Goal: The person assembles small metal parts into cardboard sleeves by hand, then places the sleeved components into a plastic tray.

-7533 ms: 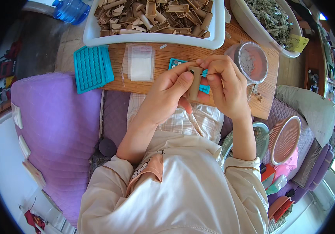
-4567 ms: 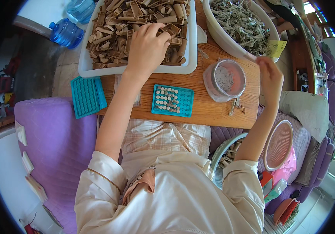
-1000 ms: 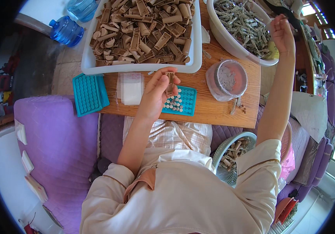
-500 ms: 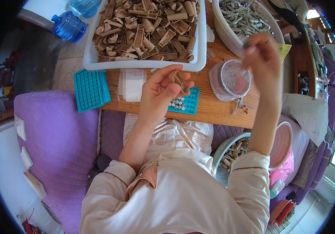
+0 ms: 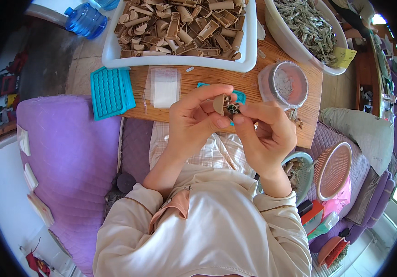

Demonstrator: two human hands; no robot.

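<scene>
Above the table's front edge, my left hand point(image 5: 194, 121) holds a tan plastic half-shell point(image 5: 219, 104) between thumb and fingers. My right hand point(image 5: 268, 127) meets it from the right, pinching a small dark part with pale spots point(image 5: 233, 109) at the shell's opening. Whether that part sits inside the shell or only touches it, I cannot tell. Beneath both hands a teal tray point(image 5: 240, 96) is mostly hidden. Many similar tan shells point(image 5: 173, 27) fill a white bin point(image 5: 180, 62) at the back.
Right of my hands stands a round tub point(image 5: 303, 99) of small pale pieces. Behind it is a large white basin point(image 5: 279, 34) heaped with thin greyish parts point(image 5: 307, 27). Stacked teal trays point(image 5: 110, 94) and clear bags point(image 5: 164, 87) lie left. Baskets point(image 5: 332, 168) stand at lower right.
My right hand has come down and left from beside the white basin to the shell, bringing the small dark part. My left hand still holds the shell. The view has shifted slightly.
</scene>
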